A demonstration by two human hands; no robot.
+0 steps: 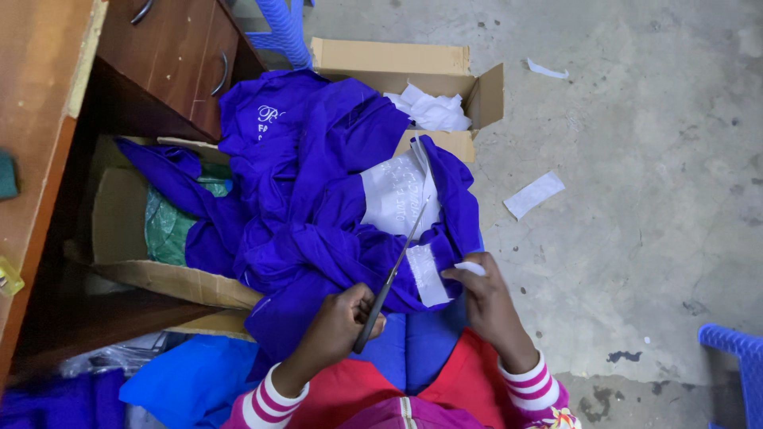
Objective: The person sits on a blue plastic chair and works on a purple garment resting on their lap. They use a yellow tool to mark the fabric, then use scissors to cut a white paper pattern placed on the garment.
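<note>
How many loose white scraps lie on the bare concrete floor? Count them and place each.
2. A larger strip lies right of the purple garment; a smaller scrap lies near the top, right of the cardboard box. More may be hidden under the fabric.

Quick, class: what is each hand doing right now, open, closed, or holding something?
Left hand: closed on the scissors.
Right hand: pinching the white backing strip on the purple garment.

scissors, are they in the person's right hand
No, the left hand grips the scissors; the right hand pinches a white strip.
</note>
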